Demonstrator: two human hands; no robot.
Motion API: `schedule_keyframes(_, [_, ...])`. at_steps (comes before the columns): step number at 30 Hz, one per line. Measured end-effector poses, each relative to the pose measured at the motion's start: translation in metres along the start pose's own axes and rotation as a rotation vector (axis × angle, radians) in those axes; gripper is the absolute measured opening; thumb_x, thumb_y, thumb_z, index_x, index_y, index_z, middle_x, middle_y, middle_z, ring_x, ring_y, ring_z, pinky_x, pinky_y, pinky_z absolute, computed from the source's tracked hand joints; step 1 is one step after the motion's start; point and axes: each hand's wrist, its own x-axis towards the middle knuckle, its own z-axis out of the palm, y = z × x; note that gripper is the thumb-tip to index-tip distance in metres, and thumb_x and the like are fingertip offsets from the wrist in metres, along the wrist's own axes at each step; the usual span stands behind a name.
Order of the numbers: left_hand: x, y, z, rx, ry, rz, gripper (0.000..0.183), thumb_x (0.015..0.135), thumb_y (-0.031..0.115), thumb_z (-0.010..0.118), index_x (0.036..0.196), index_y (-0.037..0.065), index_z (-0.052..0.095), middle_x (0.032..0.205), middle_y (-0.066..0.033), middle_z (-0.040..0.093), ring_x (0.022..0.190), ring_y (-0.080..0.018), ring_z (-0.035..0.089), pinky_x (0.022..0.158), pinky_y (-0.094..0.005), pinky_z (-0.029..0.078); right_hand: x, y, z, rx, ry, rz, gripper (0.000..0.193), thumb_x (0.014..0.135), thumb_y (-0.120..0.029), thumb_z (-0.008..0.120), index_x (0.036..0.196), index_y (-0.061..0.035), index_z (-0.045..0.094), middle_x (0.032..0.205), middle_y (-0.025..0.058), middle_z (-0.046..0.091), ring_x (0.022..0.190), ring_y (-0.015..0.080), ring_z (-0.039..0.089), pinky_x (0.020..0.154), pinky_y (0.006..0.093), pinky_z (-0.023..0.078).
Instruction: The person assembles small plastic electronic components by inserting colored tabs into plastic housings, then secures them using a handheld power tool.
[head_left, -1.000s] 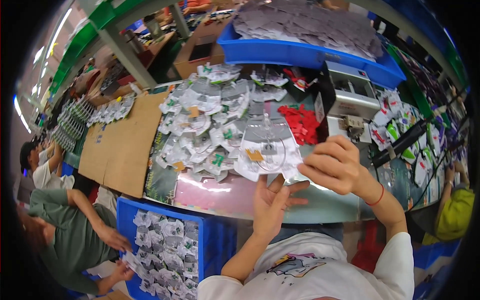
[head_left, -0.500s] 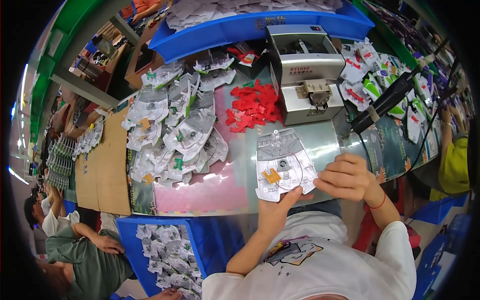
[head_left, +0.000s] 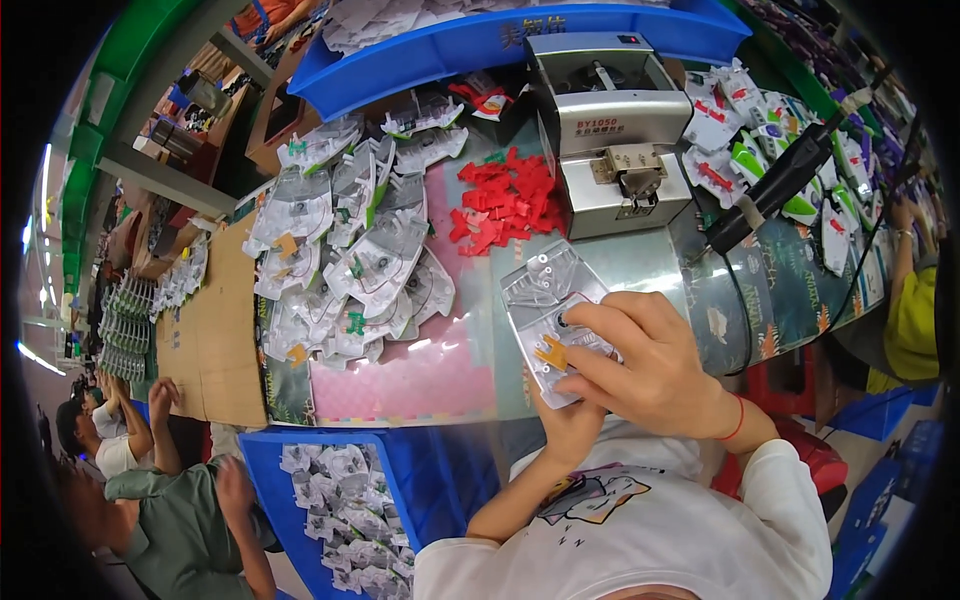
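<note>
Two bare hands meet at one white-and-grey plastic shell [head_left: 534,322] in the head view. It is tilted, near the front edge of the tabletop [head_left: 450,392]. The left hand [head_left: 572,430] holds its near end from below, fingers mostly hidden. The right hand [head_left: 648,360] bends over its inner face, index fingertip and thumb apart; whether those fingers pinch anything, I cannot tell. An orange piece [head_left: 550,351] sits just beside them. The step in hand looks like close fingerwork inside the shell; the next move seems to call for firm support underneath and a light touch above. Similar shells [head_left: 345,235] and red parts [head_left: 505,203] lie beyond.
</note>
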Motion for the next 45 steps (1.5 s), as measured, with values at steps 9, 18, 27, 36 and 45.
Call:
schedule_keyframes(9, [-0.002, 0.003, 0.005, -0.049, 0.037, 0.095, 0.030, 0.074, -0.003, 0.056, 0.103, -0.003, 0.046, 0.094, -0.0084, 0.055, 0.084, -0.0145, 0.055, 0.072, -0.0261, 0.046, -0.016, -0.006, 0.005, 0.011, 0.083, 0.048, 0.026, 0.055, -0.011, 0.070, 0.080, -0.0060, 0.063, 0.087, 0.0058, 0.055, 0.075, 0.0200, 0.049, 0.058, 0.0287, 0.040])
schedule_keyframes(18, [-0.015, 0.009, 0.004, -0.470, 0.140, -0.229, 0.023, 0.078, -0.002, 0.057, 0.100, 0.001, 0.051, 0.090, -0.0063, 0.057, 0.078, -0.0111, 0.056, 0.064, -0.0230, 0.046, -0.045, 0.003, 0.004, 0.249, 0.145, -0.101, 0.021, 0.065, -0.014, 0.068, 0.083, -0.0049, 0.062, 0.079, 0.0052, 0.059, 0.062, 0.0165, 0.059, 0.048, 0.0228, 0.045])
schedule_keyframes(27, [-0.005, 0.032, 0.007, -0.382, 0.119, -0.448, 0.024, 0.078, 0.002, 0.059, 0.100, 0.001, 0.051, 0.092, -0.0054, 0.056, 0.079, -0.0103, 0.054, 0.064, -0.0224, 0.044, -0.056, 0.013, 0.003, 0.238, 0.118, -0.317, 0.011, 0.073, -0.014, 0.063, 0.079, -0.0063, 0.057, 0.078, 0.0051, 0.061, 0.070, 0.0176, 0.062, 0.053, 0.0220, 0.050])
schedule_keyframes(36, [0.000, 0.032, 0.007, -0.273, 0.124, -0.437, 0.034, 0.075, 0.000, 0.060, 0.106, -0.001, 0.047, 0.095, -0.0069, 0.054, 0.083, -0.0137, 0.054, 0.068, -0.0248, 0.045, -0.053, 0.020, 0.000, 0.365, 0.071, -0.345, 0.010, 0.066, -0.005, 0.062, 0.075, -0.0035, 0.060, 0.079, 0.0075, 0.062, 0.069, 0.0173, 0.061, 0.055, 0.0208, 0.049])
schedule_keyframes(45, [-0.001, 0.025, 0.003, -0.495, 0.272, -0.488, 0.047, 0.070, -0.009, 0.053, 0.113, 0.000, 0.040, 0.099, -0.0102, 0.052, 0.088, -0.0204, 0.056, 0.072, -0.0320, 0.049, -0.027, 0.032, -0.018, 0.243, 0.066, 0.016, 0.028, 0.060, 0.006, 0.057, 0.083, -0.0081, 0.065, 0.091, 0.0101, 0.060, 0.079, 0.0243, 0.059, 0.063, 0.0309, 0.049])
